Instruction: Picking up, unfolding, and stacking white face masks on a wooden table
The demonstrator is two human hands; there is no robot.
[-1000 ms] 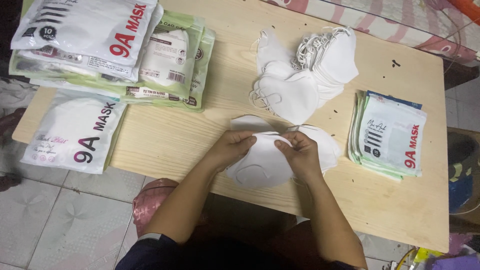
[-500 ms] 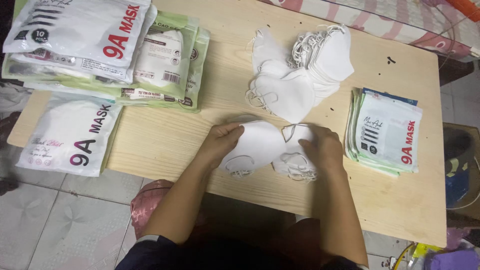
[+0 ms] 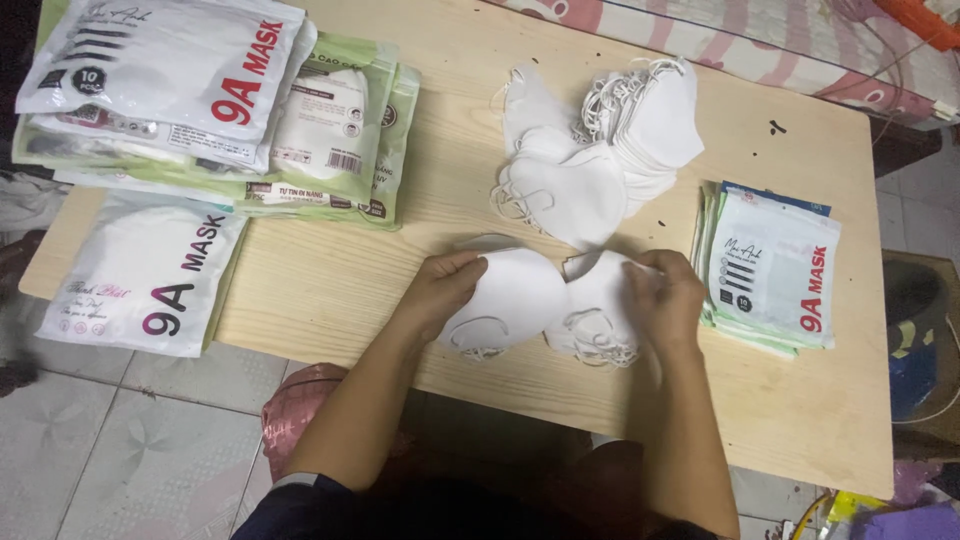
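Observation:
My left hand (image 3: 440, 290) rests on the left edge of a white folded face mask (image 3: 515, 297) that lies flat near the front of the wooden table (image 3: 340, 280). My right hand (image 3: 665, 300) presses on a second small stack of white masks (image 3: 597, 310) beside it, their ear loops spilling toward me. The two stacks touch in the middle. Behind them sits a loose heap of white masks (image 3: 600, 150) with tangled ear loops.
Filled mask packets are piled at the back left (image 3: 210, 110). One white packet (image 3: 140, 275) overhangs the left front edge. A stack of flat empty packets (image 3: 775, 265) lies at my right. A pink bag (image 3: 300, 420) is on the tiled floor below.
The single pile under both hands has been split into two side-by-side stacks. My hands moved apart, left one leftward, right one rightward.

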